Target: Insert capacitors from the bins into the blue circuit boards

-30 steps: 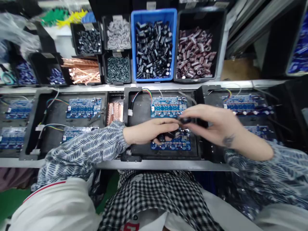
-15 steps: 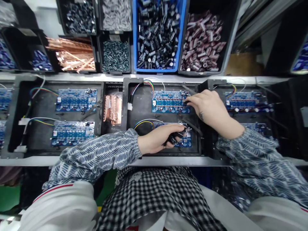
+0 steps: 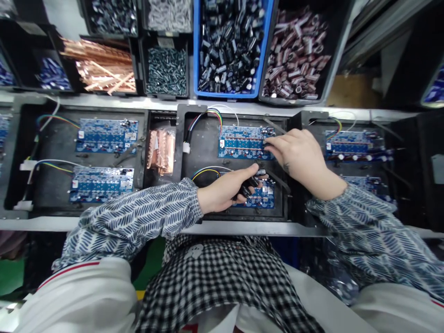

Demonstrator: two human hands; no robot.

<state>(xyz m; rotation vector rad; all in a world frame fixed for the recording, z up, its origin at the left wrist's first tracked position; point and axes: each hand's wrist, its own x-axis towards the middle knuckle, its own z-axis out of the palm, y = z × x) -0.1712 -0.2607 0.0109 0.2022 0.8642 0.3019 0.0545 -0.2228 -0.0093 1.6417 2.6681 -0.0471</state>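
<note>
My left hand [image 3: 231,188] is curled around several black cylindrical capacitors [image 3: 245,190], its thumb raised over them. It hovers above the lower blue circuit board [image 3: 265,198] of the middle black fixture and hides that board's left part. My right hand [image 3: 294,150] pinches a dark capacitor [image 3: 267,143] at the right end of the upper blue circuit board [image 3: 243,142]; the fingers cover most of it. A copper strip runs lengthwise along this upper board. Coloured wires [image 3: 217,114] lead from its left end to a white connector [image 3: 186,147].
Behind the fixtures stand a blue bin [image 3: 229,95] of black capacitors, a bin of brown capacitors [image 3: 298,55], copper strips [image 3: 104,69] and small green parts [image 3: 166,69]. Bagged copper pieces [image 3: 162,150] lie left of the middle fixture. More boards [image 3: 107,134] sit in neighbouring fixtures.
My left thumb has lifted, showing more of the capacitors in that hand. My right hand stays at the same end of the upper board, still pinching. The whole view has shifted slightly.
</note>
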